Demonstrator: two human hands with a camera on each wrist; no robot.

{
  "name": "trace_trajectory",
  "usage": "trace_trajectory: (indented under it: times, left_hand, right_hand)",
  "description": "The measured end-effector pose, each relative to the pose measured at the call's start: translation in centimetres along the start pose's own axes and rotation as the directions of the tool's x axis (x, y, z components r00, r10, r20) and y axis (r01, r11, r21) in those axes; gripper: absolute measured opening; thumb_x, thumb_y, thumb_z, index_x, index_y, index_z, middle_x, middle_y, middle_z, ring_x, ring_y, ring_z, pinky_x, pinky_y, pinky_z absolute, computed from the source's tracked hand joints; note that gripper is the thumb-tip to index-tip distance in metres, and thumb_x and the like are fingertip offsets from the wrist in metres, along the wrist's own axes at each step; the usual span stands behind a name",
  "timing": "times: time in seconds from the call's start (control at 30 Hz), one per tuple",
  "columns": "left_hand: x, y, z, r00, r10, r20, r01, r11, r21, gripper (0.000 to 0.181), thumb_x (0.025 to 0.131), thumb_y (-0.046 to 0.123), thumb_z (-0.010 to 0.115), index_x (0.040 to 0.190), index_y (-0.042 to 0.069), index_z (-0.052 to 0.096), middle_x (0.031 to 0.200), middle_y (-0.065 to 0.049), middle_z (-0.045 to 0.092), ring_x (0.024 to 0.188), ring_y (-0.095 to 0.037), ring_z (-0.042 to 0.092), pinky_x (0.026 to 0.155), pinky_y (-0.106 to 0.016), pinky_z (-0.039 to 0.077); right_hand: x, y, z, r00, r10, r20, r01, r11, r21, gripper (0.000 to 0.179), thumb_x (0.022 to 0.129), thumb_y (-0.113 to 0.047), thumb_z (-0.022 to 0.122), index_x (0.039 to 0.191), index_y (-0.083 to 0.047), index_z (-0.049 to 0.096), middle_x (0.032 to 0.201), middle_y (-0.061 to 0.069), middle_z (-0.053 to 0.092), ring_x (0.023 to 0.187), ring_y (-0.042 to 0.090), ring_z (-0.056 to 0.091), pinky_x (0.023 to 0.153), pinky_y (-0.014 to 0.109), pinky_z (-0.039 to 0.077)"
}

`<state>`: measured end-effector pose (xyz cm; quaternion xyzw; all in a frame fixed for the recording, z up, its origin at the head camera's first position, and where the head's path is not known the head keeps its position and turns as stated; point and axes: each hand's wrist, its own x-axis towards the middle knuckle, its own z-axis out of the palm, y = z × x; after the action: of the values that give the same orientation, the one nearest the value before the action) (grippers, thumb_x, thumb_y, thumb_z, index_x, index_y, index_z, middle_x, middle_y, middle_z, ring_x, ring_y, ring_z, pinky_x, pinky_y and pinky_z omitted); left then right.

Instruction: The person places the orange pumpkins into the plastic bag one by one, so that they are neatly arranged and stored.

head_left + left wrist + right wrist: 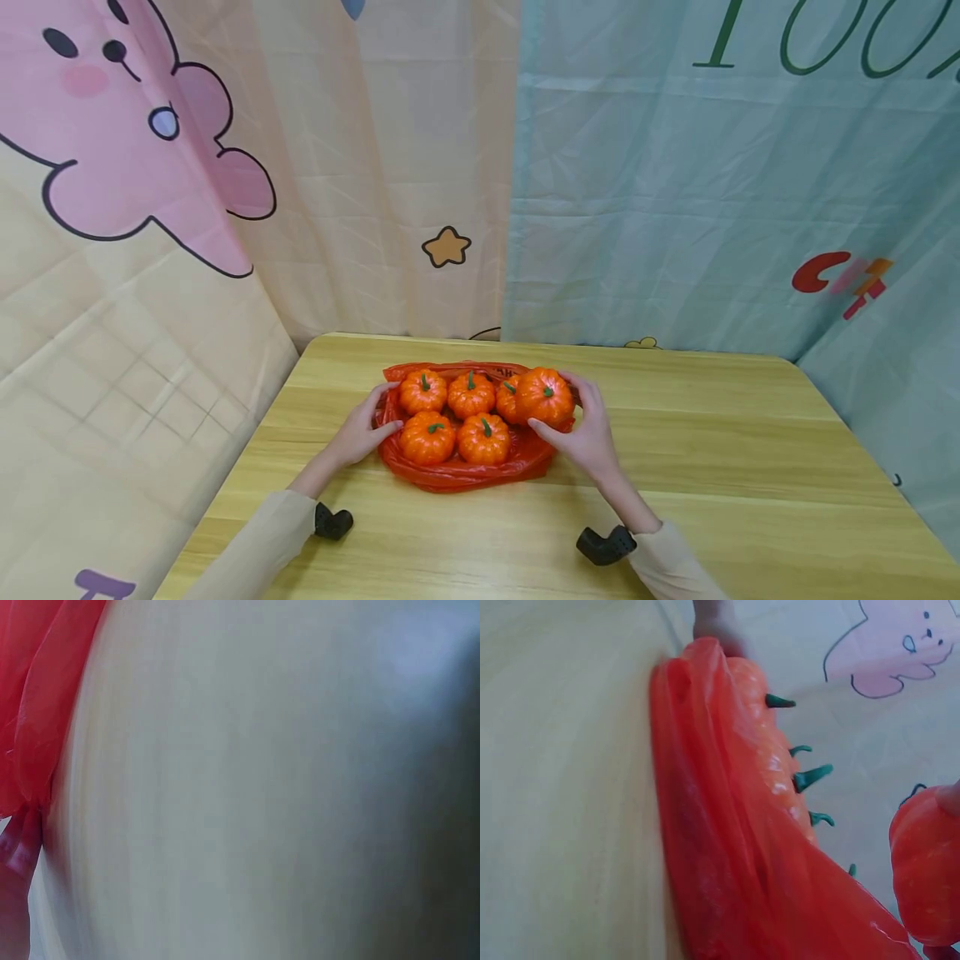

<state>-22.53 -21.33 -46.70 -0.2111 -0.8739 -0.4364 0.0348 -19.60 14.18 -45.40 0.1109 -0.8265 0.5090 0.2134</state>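
A red plastic bag [457,479] lies on the table with its mouth spread wide. Several small orange pumpkins [427,439] with green stems sit inside it. My left hand [358,432] holds the bag's left side, thumb at the front and fingers further back; in the left wrist view, fingertips [26,832] meet the gathered plastic [45,712]. At the bag's right end, my right hand [588,435] grips another pumpkin [546,397] between thumb and fingers. This pumpkin is raised above the others and partly covers one behind it. The right wrist view shows it [926,870] apart from the bag [712,825].
The wooden table [720,450] extends to the right and in front of the bag. Printed curtains [645,183] hang behind and along both sides. A black wrist device [606,546] sits by the right sleeve, another [333,522] by the left.
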Motion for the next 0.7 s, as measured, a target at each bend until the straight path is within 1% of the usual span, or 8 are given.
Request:
trace_trajectory:
  times: [0.13, 0.33, 0.7]
  left_hand:
    - [0.0, -0.1, 0.1, 1.0, 0.003, 0.001, -0.003, 1.0, -0.006, 0.058, 0.089, 0.003, 0.063, 0.139, -0.007, 0.035, 0.135, -0.033, 0.048, 0.125, -0.047, 0.047, 0.102, -0.06, 0.04]
    - [0.0, -0.2, 0.1, 1.0, 0.005, -0.008, -0.005, 1.0, -0.01, 0.057, 0.089, 0.003, 0.063, 0.139, -0.007, 0.036, 0.136, -0.032, 0.048, 0.126, -0.047, 0.045, 0.104, -0.061, 0.037]
    - [0.1, -0.2, 0.0, 1.0, 0.0, 0.007, 0.001, 1.0, -0.019, 0.059, 0.09, 0.004, 0.063, 0.14, -0.007, 0.035, 0.136, -0.032, 0.047, 0.126, -0.047, 0.046, 0.104, -0.06, 0.038]
  right_hand:
    - [-0.5, 0.0, 0.7, 1.0, 0.002, 0.029, -0.002, 1.0, -0.001, 0.076, 0.068, -0.024, 0.087, 0.132, -0.013, 0.05, 0.128, 0.01, 0.05, 0.114, 0.025, 0.051, 0.09, 0.049, 0.052]
    - [-1.2, 0.5, 1.4, 0.996, 0.036, 0.08, -0.033, 0.999, -0.037, 0.075, 0.067, -0.028, 0.088, 0.131, -0.016, 0.05, 0.127, 0.007, 0.051, 0.117, 0.026, 0.051, 0.094, 0.052, 0.05]
    - [-2.2, 1.4, 0.9, 0.987, 0.046, 0.152, -0.028, 0.992, -0.123, 0.074, 0.065, -0.033, 0.088, 0.128, -0.014, 0.053, 0.127, 0.008, 0.053, 0.118, 0.028, 0.052, 0.099, 0.055, 0.045]
